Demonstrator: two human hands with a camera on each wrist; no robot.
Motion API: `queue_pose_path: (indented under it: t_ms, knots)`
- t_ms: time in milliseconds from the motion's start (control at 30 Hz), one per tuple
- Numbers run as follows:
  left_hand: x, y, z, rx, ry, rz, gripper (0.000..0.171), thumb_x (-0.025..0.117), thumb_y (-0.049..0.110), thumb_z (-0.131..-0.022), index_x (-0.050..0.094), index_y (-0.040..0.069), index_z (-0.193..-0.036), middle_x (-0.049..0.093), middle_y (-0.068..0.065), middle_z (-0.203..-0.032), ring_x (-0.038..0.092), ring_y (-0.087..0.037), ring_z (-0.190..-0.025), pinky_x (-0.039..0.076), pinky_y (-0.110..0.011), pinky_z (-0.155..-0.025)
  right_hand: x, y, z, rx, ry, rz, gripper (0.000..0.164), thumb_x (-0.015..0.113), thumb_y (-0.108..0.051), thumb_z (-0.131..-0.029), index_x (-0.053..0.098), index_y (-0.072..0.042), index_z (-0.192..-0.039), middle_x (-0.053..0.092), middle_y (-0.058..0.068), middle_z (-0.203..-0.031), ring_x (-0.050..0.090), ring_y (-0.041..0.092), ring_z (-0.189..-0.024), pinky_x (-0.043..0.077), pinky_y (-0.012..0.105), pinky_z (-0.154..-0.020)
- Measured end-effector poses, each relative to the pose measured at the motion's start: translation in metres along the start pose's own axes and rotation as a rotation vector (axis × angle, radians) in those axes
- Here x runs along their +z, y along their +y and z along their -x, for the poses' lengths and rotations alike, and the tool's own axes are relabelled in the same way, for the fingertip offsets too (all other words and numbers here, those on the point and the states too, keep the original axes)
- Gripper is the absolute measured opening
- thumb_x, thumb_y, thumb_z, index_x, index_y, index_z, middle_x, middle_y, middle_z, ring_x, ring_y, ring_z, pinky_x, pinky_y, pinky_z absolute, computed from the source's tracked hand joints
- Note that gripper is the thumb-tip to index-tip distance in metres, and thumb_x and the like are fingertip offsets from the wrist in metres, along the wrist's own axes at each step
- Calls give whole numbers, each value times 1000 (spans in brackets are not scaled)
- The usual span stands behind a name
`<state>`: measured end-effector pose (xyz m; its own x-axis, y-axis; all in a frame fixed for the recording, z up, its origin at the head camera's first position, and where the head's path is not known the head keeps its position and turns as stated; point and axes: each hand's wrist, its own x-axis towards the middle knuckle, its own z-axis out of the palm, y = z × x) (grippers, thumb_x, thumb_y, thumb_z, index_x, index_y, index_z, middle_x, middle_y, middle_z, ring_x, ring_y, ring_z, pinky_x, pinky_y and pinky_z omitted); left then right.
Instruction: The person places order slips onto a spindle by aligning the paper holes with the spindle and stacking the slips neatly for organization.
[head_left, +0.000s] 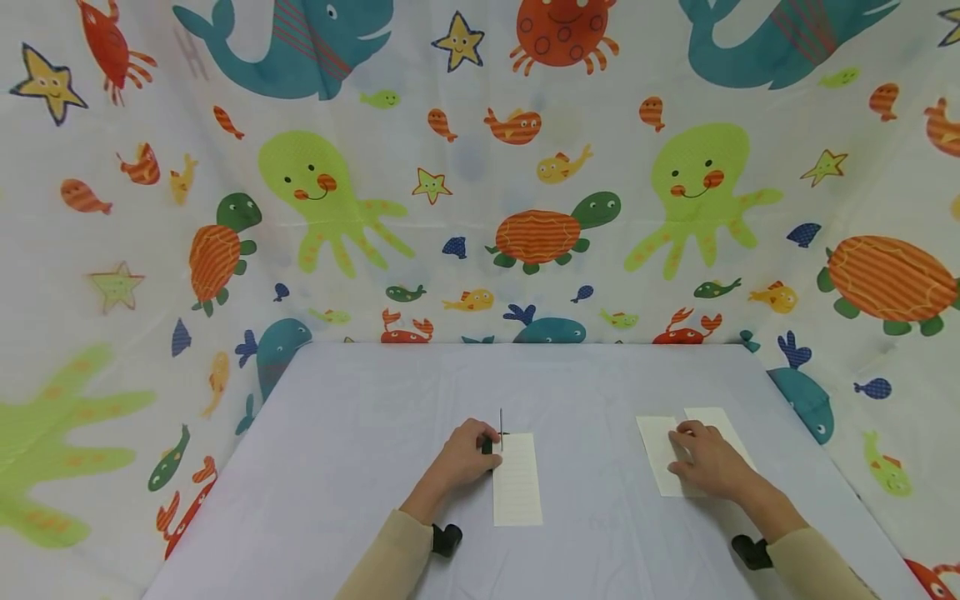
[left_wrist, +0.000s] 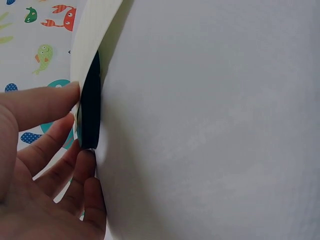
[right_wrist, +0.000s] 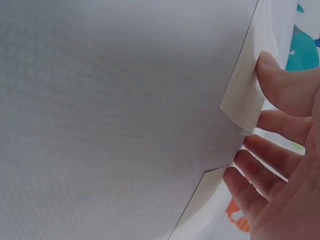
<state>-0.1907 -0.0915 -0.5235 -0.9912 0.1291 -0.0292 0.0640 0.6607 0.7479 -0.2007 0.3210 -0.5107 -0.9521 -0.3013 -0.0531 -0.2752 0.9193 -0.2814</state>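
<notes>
My left hand curls its thumb and fingers round the edge of a paper spike, which has a dark round base and a thin upright needle. A narrow lined cream sheet lies over the base, its top left corner at the needle. In the left wrist view my thumb touches this sheet's edge, and the sheet rises at a slant off the table. Over at the right, my right hand rests with loose fingers on a cream sheet; its thumb touches lined paper. A second sheet lies close beside, partly hidden by the hand.
A white cloth covers the table. Behind and at both sides hangs a curtain printed with sea animals. Each wrist carries a small black device below the beige sleeve.
</notes>
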Motion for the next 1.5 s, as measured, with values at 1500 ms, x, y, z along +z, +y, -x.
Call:
queue_pose_path:
  t_ms: [1500]
  knots:
    - [-4, -6, -7, 20, -26, 0, 23, 78, 12, -85, 66, 11, -105, 58, -9, -117, 53, -27, -105, 45, -50, -93, 6, -30, -3, 264, 148, -438, 26, 71, -14, -92, 68, 2, -112, 66, 19, -112, 58, 31, -98, 50, 42, -79]
